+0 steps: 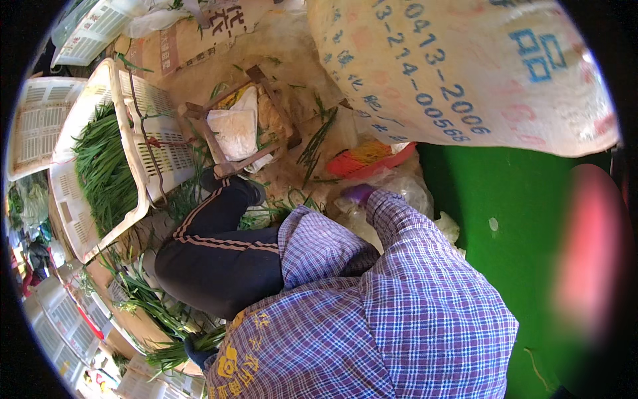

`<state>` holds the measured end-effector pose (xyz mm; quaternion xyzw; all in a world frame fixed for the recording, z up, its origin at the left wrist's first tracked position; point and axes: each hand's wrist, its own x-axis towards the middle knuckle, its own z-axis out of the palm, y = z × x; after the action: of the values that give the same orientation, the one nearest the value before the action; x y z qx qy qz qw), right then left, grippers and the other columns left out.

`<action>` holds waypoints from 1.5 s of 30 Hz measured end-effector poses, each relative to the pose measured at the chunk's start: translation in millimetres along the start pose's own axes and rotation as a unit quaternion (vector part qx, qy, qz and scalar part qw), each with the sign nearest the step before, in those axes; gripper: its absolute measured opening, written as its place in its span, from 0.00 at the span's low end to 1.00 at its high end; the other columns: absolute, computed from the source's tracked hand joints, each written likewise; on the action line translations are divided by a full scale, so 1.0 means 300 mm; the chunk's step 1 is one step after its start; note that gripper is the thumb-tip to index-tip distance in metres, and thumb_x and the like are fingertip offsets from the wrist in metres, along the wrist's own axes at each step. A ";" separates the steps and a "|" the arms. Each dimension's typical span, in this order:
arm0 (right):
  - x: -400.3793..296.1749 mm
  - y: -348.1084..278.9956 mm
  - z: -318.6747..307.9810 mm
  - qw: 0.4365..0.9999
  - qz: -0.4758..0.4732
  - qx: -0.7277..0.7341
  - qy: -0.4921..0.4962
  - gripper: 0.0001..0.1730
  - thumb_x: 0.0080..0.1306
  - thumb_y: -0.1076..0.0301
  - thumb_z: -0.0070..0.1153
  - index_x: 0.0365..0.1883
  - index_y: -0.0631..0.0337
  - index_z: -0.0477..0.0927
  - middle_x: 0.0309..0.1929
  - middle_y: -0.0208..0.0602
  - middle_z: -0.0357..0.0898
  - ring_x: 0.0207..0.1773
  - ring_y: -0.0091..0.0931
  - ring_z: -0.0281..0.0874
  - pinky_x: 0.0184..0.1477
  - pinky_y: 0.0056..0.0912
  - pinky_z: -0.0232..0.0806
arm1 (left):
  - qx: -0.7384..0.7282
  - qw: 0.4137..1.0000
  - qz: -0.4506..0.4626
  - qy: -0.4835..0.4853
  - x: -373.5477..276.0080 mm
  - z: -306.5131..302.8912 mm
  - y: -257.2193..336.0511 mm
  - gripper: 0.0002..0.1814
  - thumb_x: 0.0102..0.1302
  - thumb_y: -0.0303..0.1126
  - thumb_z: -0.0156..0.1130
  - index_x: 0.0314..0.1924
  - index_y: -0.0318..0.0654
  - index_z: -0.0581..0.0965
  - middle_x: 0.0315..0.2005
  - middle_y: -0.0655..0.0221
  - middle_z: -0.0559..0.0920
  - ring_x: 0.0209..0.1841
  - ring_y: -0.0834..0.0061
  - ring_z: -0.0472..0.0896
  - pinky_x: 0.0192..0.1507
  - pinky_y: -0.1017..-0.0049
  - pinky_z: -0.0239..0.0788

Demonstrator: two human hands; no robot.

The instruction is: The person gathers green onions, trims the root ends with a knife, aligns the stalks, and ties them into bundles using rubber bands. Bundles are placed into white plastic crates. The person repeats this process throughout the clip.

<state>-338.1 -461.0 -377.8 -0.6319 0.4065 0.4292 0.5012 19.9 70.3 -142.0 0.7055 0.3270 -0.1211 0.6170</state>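
Observation:
My left hand (196,352), in a dark glove, is at the lower left, closed around a bunch of long green chive-like leaves (172,356). My plaid sleeve hides part of that hand. My right hand (358,193), in a purple glove, reaches forward over a crumpled clear plastic bag (408,192). Its fingertips are blurred, and I cannot tell whether they grip the plastic. Just beyond it lies a red and orange mesh bag (364,158).
A white plastic crate (117,149) of green leaves stands tilted at the left. Ahead is a low wooden stool frame (244,164) with cloth-like padding. A large printed woven sack (448,75) overhangs green matting (498,279). More leafy stalks (149,299) lie at the left.

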 end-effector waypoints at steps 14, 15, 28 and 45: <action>0.289 -0.090 -0.211 0.935 0.095 -0.324 0.112 0.34 0.64 0.42 0.47 0.69 0.30 0.61 0.76 0.39 0.44 0.77 0.41 0.41 0.75 0.52 0.33 | 0.026 0.999 -0.035 -0.014 -0.061 0.117 0.099 0.10 0.63 0.36 0.57 0.38 0.38 0.78 0.30 0.67 0.80 0.32 0.68 0.78 0.40 0.67 0.72; 0.271 -0.120 -0.205 0.929 0.095 -0.348 0.082 0.32 0.65 0.43 0.46 0.67 0.35 0.64 0.74 0.38 0.50 0.75 0.40 0.47 0.73 0.52 0.38 | 0.058 0.997 -0.030 -0.041 -0.038 0.089 0.104 0.11 0.64 0.36 0.57 0.40 0.37 0.77 0.30 0.66 0.80 0.33 0.68 0.78 0.41 0.67 0.72; 0.077 -0.117 -0.146 0.914 0.088 -0.374 -0.128 0.25 0.64 0.49 0.41 0.52 0.49 0.80 0.57 0.38 0.76 0.59 0.38 0.73 0.58 0.43 0.65 | 0.081 0.990 -0.089 -0.078 0.071 -0.008 0.076 0.19 0.68 0.39 0.49 0.53 0.37 0.75 0.45 0.62 0.81 0.46 0.66 0.79 0.51 0.62 0.71; 0.033 -0.261 -0.190 0.953 -0.020 -0.244 0.178 0.19 0.61 0.52 0.47 0.49 0.35 0.81 0.64 0.44 0.66 0.57 0.44 0.71 0.59 0.50 0.63 | -0.056 0.994 -0.060 -0.075 0.063 0.067 0.020 0.21 0.66 0.42 0.52 0.52 0.36 0.77 0.41 0.60 0.83 0.40 0.65 0.81 0.50 0.63 0.72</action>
<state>-253.6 -504.8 -357.6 -0.8092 0.3594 0.3855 0.2597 42.7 56.9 -152.3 0.6376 0.3279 -0.1919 0.6702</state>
